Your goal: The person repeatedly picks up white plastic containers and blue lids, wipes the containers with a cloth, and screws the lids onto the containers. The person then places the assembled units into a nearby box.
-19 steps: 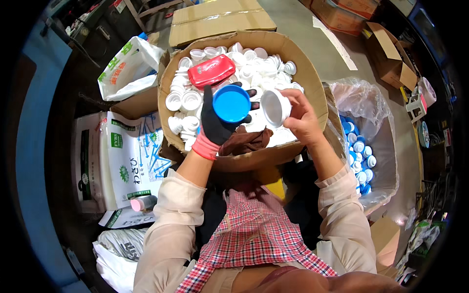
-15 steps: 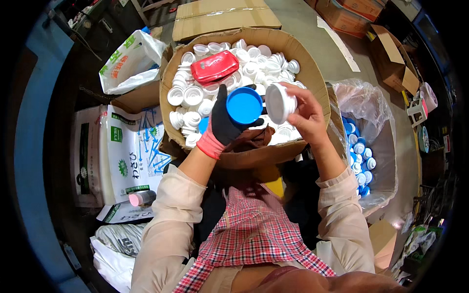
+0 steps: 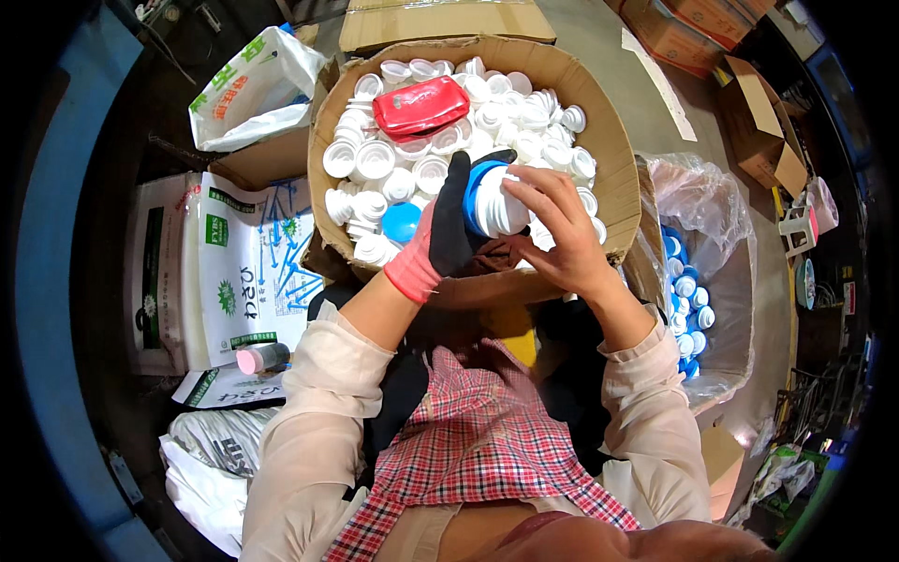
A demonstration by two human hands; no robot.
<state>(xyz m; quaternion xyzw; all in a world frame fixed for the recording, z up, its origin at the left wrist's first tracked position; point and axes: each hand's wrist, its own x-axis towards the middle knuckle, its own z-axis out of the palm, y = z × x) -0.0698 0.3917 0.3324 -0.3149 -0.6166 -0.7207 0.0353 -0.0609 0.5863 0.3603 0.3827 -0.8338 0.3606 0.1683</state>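
Note:
My left hand point(image 3: 451, 228), in a black glove with a pink cuff, is closed around a round blue cap point(image 3: 474, 199). Against the cap's open side sits a white stepped plastic cap piece point(image 3: 502, 202), gripped by the bare fingers of my right hand point(image 3: 571, 234). How deep the white piece sits in the blue cap cannot be seen. Both hands are over the near part of a large cardboard box point(image 3: 613, 178) heaped with white cap pieces point(image 3: 375, 160). Another blue cap point(image 3: 401, 222) lies among them, left of my gloved hand.
A red zip pouch point(image 3: 423, 106) rests on the heap. To the right, a plastic-lined box point(image 3: 726, 351) holds several blue-and-white caps point(image 3: 690, 323). On the left are a white plastic bag point(image 3: 248, 94), printed sacks point(image 3: 248, 272) and a pink-topped cylinder point(image 3: 262, 358).
My right hand has brought the white piece left against the blue cap. The blue cap has turned from facing up to facing right. The view has shifted slightly.

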